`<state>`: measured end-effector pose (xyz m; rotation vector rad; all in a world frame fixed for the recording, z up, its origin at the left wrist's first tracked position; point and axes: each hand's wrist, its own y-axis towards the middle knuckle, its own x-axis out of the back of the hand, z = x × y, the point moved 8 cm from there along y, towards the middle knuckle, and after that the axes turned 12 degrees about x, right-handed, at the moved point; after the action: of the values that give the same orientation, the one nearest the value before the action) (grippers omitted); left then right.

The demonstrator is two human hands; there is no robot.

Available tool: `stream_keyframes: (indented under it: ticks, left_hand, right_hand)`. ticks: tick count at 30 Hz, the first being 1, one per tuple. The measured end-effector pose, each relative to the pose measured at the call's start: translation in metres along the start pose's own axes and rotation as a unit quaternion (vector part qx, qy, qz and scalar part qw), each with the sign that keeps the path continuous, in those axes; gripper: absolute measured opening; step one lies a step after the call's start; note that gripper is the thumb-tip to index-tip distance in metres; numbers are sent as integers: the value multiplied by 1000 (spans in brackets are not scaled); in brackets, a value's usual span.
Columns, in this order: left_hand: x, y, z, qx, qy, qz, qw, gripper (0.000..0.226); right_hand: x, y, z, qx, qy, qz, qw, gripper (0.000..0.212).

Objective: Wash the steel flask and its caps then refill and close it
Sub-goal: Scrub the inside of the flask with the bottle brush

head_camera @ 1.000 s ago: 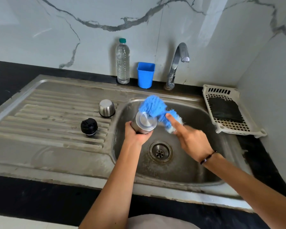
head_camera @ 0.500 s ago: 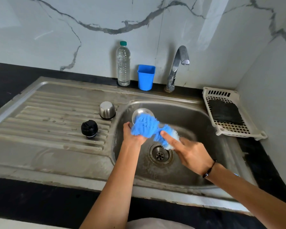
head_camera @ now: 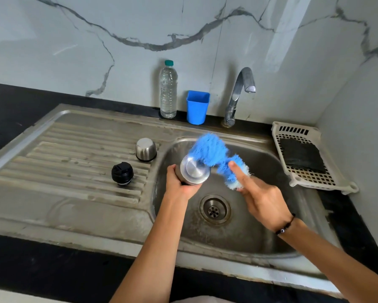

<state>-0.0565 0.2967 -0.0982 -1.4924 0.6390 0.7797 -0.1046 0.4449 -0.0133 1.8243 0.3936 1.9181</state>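
left hand (head_camera: 179, 182) wraps the flask (head_camera: 193, 172) mid-frame, right hand (head_camera: 260, 197) seemingly gripping the blue scrubber (head_camera: 212, 152); wet steel could slip into the sink (head_camera: 271, 243).

Flask (head_camera: 193, 172) over sink (head_camera: 260, 228), caps (head_camera: 146, 149) left on drainboard (head_camera: 63, 162)

The cylindrical steel flask (head_camera: 193, 172) is tilted over the sink basin, base toward the camera. The domed steel outer cap (head_camera: 146, 149) and black round inner stopper (head_camera: 122, 173) stand apart on the ribbed drainboard.
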Motion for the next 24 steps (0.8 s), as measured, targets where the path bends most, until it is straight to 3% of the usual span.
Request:
stream_keyframes:
  ticks: [3, 5, 9, 13, 17, 22, 24]
  left_hand:
    - [0, -4, -3, -54, 53, -29, 997, 30]
    - [-3, 1, 0, -26, 25, -3, 999, 33]
    - [-2, 2, 6, 31, -23, 38, 999, 36]
    - [-7, 6, -2, -7, 21, 52, 998, 36]
    - [-3, 12, -5, 21, -18, 66, 997, 37]
    - [0, 17, -10, -33, 83, 58, 994, 37]
    - [7, 20, -10, -25, 82, 36, 996, 45]
  right_hand:
    - [-11, -1, 21, 72, -26, 49, 996, 57]
    - [-11, 1, 11, 39, -37, 44, 998, 67]
    - [-1, 14, 3, -11, 6, 13, 1000, 64]
    - [-6, 10, 23, 75, -36, 54, 995, 57]
    - [3, 9, -2, -13, -18, 26, 999, 59]
    - [-6, 4, 24, 76, -39, 56, 995, 61]
    - [-5, 3, 8, 25, -18, 47, 998, 59]
